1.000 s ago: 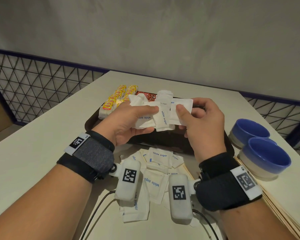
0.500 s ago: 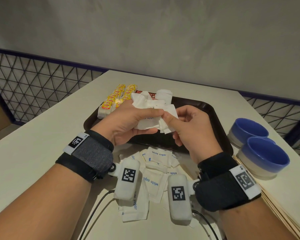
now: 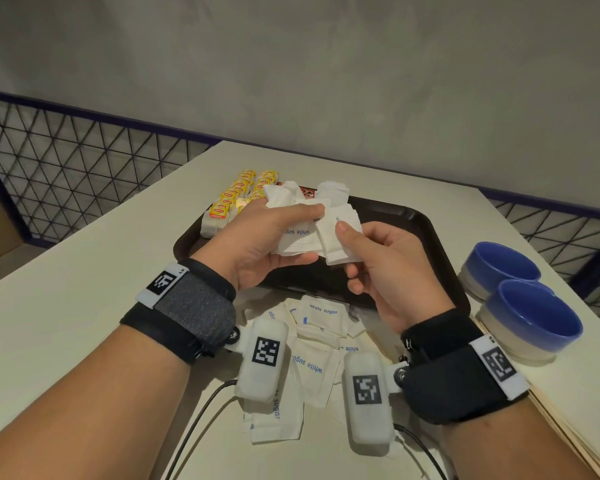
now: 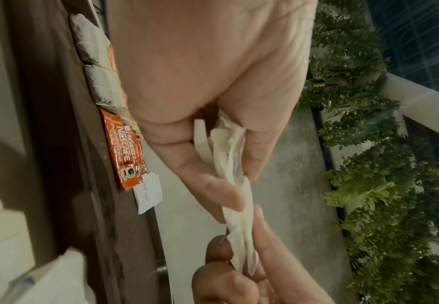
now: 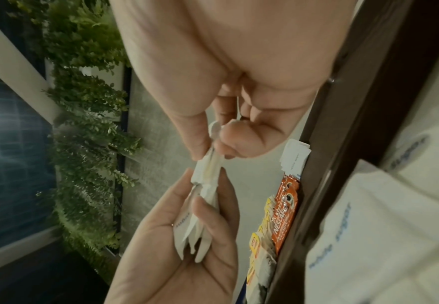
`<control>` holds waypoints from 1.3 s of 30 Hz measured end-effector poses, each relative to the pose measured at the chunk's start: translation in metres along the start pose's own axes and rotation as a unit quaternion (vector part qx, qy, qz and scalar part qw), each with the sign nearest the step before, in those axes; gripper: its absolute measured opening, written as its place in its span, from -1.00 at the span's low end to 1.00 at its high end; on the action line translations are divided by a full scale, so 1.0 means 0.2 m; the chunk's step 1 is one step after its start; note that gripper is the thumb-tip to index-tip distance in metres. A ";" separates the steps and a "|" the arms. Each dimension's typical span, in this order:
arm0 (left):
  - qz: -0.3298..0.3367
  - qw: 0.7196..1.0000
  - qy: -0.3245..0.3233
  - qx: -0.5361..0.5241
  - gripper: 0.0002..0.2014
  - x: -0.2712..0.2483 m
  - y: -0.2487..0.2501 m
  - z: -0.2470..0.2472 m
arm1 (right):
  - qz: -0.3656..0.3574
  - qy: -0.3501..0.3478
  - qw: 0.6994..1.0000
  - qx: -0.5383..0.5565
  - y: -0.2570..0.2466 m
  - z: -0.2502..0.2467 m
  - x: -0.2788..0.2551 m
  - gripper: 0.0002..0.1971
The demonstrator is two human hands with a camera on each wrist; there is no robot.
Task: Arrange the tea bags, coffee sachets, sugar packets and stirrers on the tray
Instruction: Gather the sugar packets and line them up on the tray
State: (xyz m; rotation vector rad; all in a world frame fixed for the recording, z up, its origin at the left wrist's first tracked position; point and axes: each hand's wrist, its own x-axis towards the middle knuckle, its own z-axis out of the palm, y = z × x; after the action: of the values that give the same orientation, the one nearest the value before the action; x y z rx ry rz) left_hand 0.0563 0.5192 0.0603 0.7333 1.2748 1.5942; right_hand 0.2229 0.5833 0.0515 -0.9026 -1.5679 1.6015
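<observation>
Over the dark brown tray my left hand grips a bundle of white sugar packets between thumb and fingers. My right hand pinches the packets at the bundle's right edge, thumb on top. The left wrist view shows the packets edge-on in the left hand. Rows of yellow-tagged tea bags and orange coffee sachets lie at the tray's far left, with one sugar packet beside them. Several loose sugar packets lie on the table below my wrists.
Two blue bowls stand at the right, close to the tray. Thin tan sheets or sticks lie stacked along the near right table edge. A black mesh railing borders the table at left and right.
My right hand brought its packet leftward against the bundle in my left hand, and now pinches it there. Both hands dropped slightly toward the tray.
</observation>
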 end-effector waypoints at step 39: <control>-0.053 0.988 0.097 -0.110 -0.69 0.13 0.00 -0.11 | -0.008 -0.063 0.799 -0.599 -0.24 -0.04 0.87 -0.84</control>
State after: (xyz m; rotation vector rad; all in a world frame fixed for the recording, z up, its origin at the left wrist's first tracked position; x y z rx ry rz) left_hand 0.0273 0.5343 0.0506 0.3737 1.2283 1.7162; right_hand 0.1435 0.7386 0.0982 -1.3703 -2.6970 0.4628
